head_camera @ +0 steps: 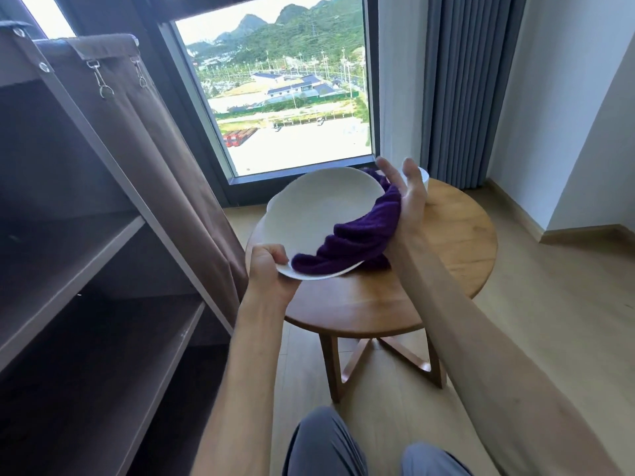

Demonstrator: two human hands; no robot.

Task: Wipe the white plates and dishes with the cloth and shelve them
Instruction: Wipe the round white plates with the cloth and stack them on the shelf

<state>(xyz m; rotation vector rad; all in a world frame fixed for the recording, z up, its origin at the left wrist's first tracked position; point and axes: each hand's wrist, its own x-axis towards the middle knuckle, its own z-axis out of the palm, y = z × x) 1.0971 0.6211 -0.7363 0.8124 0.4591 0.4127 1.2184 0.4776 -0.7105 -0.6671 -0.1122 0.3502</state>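
Hands meet over a round wooden table (457, 249). The left hand (269, 269) pinches the near rim of a wide white ceramic plate (319, 214), thumb on top, holding it tilted above the tabletop. A dark purple terry cloth (357, 242) drapes across the plate's right side and over its edge. The right hand (409, 197) lies against the cloth with fingers straight and spread. Behind that hand, a small white dish (423, 176) sits on the table. Brown fabric-covered shelves (103, 269) stand to the left.
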